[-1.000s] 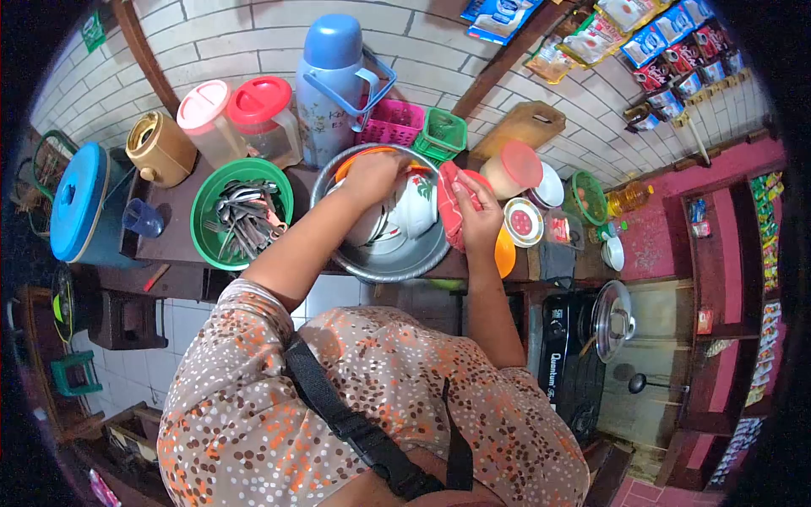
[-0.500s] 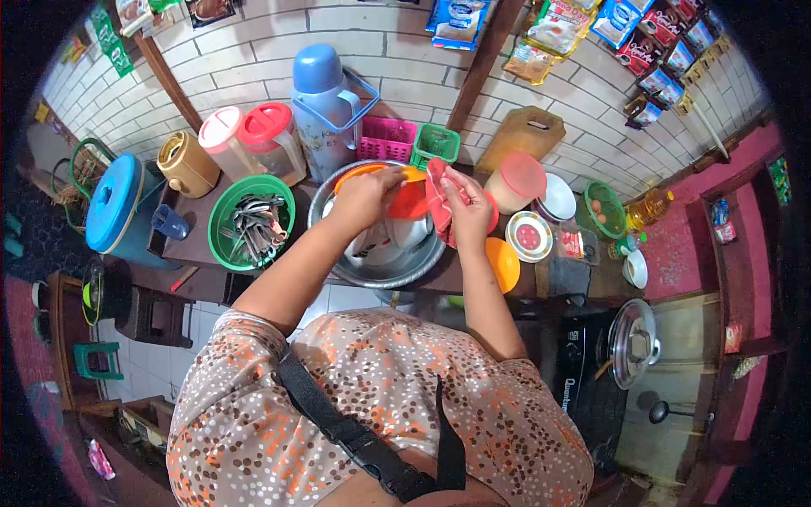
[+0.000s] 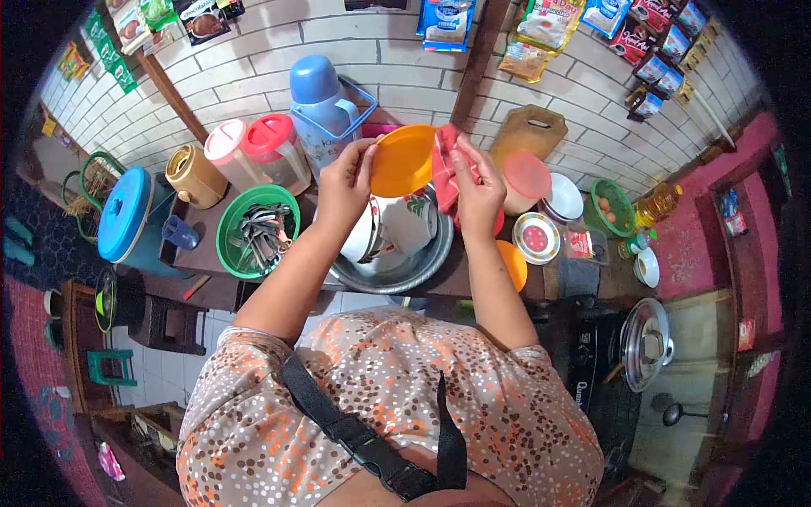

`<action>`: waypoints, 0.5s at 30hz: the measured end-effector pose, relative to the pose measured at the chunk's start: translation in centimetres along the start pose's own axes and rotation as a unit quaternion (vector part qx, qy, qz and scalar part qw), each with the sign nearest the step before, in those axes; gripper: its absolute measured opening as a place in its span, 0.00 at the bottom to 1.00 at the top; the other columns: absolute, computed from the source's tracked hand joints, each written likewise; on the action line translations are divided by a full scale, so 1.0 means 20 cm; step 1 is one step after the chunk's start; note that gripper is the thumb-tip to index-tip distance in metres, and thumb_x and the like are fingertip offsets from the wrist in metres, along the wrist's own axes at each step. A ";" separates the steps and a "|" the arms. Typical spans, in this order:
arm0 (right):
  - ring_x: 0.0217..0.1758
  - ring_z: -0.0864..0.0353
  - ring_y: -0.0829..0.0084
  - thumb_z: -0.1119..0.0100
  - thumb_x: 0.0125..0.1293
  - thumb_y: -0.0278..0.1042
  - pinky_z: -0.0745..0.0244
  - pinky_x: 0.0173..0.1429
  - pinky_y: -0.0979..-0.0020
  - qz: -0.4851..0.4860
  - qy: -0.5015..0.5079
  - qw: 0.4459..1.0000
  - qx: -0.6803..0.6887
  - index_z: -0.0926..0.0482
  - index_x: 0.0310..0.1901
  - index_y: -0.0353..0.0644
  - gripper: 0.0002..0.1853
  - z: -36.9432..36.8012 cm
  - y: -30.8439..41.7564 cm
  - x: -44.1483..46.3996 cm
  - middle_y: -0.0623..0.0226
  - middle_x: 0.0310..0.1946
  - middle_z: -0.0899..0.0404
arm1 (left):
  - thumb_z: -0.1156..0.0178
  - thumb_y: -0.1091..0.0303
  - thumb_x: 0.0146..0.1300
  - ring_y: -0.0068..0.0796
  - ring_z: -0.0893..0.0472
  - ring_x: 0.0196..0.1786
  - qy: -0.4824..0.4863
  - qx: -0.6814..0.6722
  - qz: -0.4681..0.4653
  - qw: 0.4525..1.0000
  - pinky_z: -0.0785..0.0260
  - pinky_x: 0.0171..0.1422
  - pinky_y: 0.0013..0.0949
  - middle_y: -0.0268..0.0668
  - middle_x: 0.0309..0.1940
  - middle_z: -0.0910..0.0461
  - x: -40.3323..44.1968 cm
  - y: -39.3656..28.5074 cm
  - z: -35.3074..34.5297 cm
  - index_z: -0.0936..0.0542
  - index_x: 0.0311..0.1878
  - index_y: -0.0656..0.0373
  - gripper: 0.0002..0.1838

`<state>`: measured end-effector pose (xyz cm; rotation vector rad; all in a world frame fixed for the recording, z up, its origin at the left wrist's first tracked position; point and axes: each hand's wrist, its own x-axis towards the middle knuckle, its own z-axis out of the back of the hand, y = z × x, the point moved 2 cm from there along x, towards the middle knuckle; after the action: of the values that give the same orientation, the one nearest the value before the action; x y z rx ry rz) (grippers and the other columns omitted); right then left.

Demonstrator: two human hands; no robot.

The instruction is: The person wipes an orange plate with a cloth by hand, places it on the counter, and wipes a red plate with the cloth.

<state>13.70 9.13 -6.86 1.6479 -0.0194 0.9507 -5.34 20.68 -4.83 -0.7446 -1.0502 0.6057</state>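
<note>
While left hand pinches plate edge, red cloth seemingly meets opposite edge.

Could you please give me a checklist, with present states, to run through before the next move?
1. Left hand gripping the orange plate: ok, it pinches the left edge.
2. Right hand holding the red cloth: ok, cloth at the plate's right edge.
3. Metal basin empty: not ok, white dishes lie in it.
4. Plate fully dry: cannot tell, moisture is too fine to make out.
5. Cutlery kept apart from the basin: ok, it sits in the green tub to the left.
</note>
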 end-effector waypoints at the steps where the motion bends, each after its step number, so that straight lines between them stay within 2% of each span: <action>1: 0.61 0.13 0.65 0.29 0.71 0.27 0.22 0.67 0.65 0.001 -0.004 1.000 -0.006 0.10 0.56 0.39 0.13 0.00 0.02 0.03 0.59 0.56 0.10 | 0.39 0.69 0.79 0.26 0.10 0.41 0.005 -0.006 -0.001 1.000 0.20 0.47 0.29 0.44 0.41 0.09 0.00 -0.02 -0.01 0.14 0.57 0.61 0.11; 3: 0.63 0.14 0.65 0.31 0.72 0.27 0.24 0.71 0.65 0.126 -0.018 0.989 -0.080 0.11 0.57 0.37 0.14 0.03 0.10 0.10 0.57 0.58 0.12 | 0.42 0.68 0.82 0.20 0.15 0.49 0.021 -0.105 0.021 0.994 0.21 0.52 0.26 0.35 0.48 0.11 0.03 -0.06 -0.06 0.17 0.63 0.66 0.15; 4: 0.65 0.15 0.61 0.32 0.73 0.27 0.25 0.73 0.62 0.137 -0.027 0.985 -0.105 0.12 0.58 0.38 0.14 0.00 0.14 0.11 0.56 0.60 0.12 | 0.43 0.67 0.83 0.20 0.16 0.54 0.049 -0.184 0.076 0.979 0.22 0.57 0.26 0.34 0.56 0.13 0.04 -0.04 -0.06 0.19 0.68 0.66 0.18; 5: 0.65 0.15 0.61 0.32 0.73 0.27 0.25 0.73 0.62 0.142 -0.032 0.983 -0.110 0.12 0.58 0.38 0.14 -0.01 0.17 0.11 0.56 0.60 0.12 | 0.43 0.67 0.83 0.20 0.16 0.54 0.053 -0.190 0.071 0.978 0.22 0.57 0.26 0.34 0.56 0.13 0.06 -0.05 -0.06 0.19 0.68 0.66 0.18; 7: 0.67 0.16 0.59 0.32 0.73 0.29 0.26 0.74 0.60 0.198 -0.040 0.963 -0.178 0.12 0.59 0.39 0.15 -0.04 0.22 0.12 0.56 0.61 0.13 | 0.43 0.67 0.83 0.22 0.16 0.57 0.074 -0.301 0.122 0.943 0.23 0.63 0.26 0.34 0.59 0.15 0.09 -0.08 -0.07 0.21 0.71 0.63 0.20; 8: 0.67 0.17 0.56 0.29 0.70 0.32 0.25 0.70 0.57 0.202 -0.033 0.960 -0.190 0.11 0.59 0.44 0.16 -0.06 0.24 0.12 0.57 0.62 0.14 | 0.42 0.68 0.82 0.21 0.17 0.60 0.087 -0.322 0.152 0.930 0.24 0.66 0.27 0.35 0.62 0.16 0.10 -0.10 -0.07 0.22 0.73 0.62 0.21; 9: 0.67 0.17 0.56 0.29 0.70 0.32 0.25 0.70 0.57 0.207 -0.037 0.958 -0.193 0.11 0.59 0.44 0.16 -0.07 0.26 0.11 0.57 0.62 0.14 | 0.42 0.68 0.82 0.21 0.17 0.60 0.090 -0.326 0.146 0.929 0.24 0.66 0.27 0.35 0.62 0.16 0.11 -0.11 -0.07 0.22 0.73 0.62 0.21; 11: 0.67 0.17 0.57 0.30 0.70 0.32 0.25 0.69 0.56 0.215 0.009 0.948 -0.236 0.11 0.58 0.45 0.16 -0.12 0.31 0.10 0.58 0.63 0.15 | 0.39 0.72 0.80 0.16 0.19 0.57 0.056 -0.266 0.063 0.960 0.25 0.62 0.24 0.33 0.57 0.13 0.16 -0.15 -0.08 0.19 0.71 0.63 0.19; 12: 0.67 0.17 0.57 0.30 0.69 0.31 0.25 0.69 0.56 0.241 0.029 0.936 -0.255 0.11 0.58 0.45 0.16 -0.14 0.33 0.08 0.60 0.64 0.15 | 0.39 0.73 0.79 0.16 0.18 0.56 0.054 -0.231 0.053 0.970 0.25 0.62 0.24 0.34 0.57 0.12 0.17 -0.17 -0.07 0.19 0.70 0.62 0.20; 15: 0.66 0.17 0.58 0.31 0.69 0.30 0.25 0.69 0.56 0.263 0.046 0.926 -0.267 0.11 0.59 0.46 0.17 -0.14 0.28 0.02 0.61 0.63 0.15 | 0.39 0.80 0.75 0.20 0.15 0.55 0.038 -0.167 -0.059 0.984 0.24 0.62 0.26 0.41 0.56 0.10 0.20 -0.16 -0.05 0.17 0.68 0.62 0.20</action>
<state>9.60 9.77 -2.09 1.0968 -0.6320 1.2874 -2.57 21.50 -0.37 -0.9806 -1.1298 0.2982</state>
